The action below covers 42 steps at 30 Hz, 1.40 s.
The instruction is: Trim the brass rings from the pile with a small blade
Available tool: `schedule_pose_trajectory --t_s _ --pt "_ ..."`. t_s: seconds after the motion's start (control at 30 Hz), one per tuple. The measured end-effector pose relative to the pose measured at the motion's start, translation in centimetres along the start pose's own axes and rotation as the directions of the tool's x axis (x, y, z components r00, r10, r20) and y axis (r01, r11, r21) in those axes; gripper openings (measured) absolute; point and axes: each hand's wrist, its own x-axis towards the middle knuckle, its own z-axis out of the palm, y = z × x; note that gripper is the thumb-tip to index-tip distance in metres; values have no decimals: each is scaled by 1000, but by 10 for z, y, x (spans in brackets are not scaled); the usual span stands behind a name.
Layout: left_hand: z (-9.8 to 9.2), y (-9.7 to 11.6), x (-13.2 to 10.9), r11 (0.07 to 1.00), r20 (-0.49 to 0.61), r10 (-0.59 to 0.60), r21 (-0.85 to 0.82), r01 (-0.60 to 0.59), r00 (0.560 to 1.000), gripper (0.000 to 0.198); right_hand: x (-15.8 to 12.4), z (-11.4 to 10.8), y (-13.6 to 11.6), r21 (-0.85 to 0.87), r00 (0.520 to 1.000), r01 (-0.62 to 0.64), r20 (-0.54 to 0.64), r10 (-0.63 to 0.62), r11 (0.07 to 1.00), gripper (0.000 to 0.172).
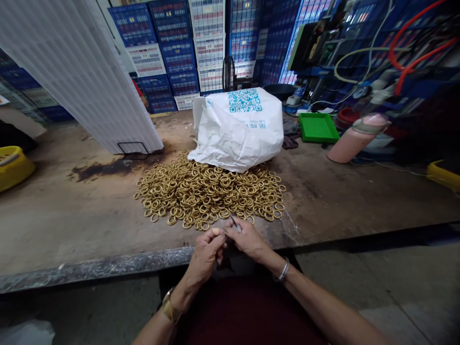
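A wide heap of brass-coloured rings (201, 191) lies on the worktable, spilling from under a white sack (244, 134). Just in front of the heap, near the table's front edge, my two hands meet with fingertips almost touching. My left hand (205, 251) is closed in a pinch, a tan wrap on one finger; what it pinches is too small or hidden to name. My right hand (249, 241) is closed around a small pointed tool (234, 221), its dark thin tip angled up and away. The tool's exact kind does not show.
A tall stack of white ribbed sheets (104, 76) leans at the left beside a wire stand (132, 149). A green tray (318, 127) and a pink bottle (354, 141) stand on the right. Yellow containers (16, 167) sit at both sides. Stacked crates (176, 52) fill the background.
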Motion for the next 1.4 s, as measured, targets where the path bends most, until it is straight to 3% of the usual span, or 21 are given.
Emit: schedule_pose_trajectory --t_s 0.2,0.83,0.93,1.03,1.17,1.4 --pt "1 0 -2 983 48 -67 -168 74 997 24 1 4 4 222 990 -139 52 130 965 28" --pt "-2 -3 -3 981 87 -27 -188 43 996 26 4 3 3 217 984 -179 58 170 960 19" --pt "-3 -1 -3 976 93 -36 -213 55 995 26 4 2 6 111 992 -127 -5 129 986 15" --pt "-3 -1 -3 974 80 -33 -220 50 996 27 2 1 10 -164 997 29 -68 -41 986 11" --pt "-4 -3 0 984 47 -11 -178 20 999 27 -6 1 14 -446 974 223 67 -216 867 12" --pt "-8 -9 2 997 -16 69 29 -68 997 29 -10 3 12 -557 968 249 122 -219 792 13"
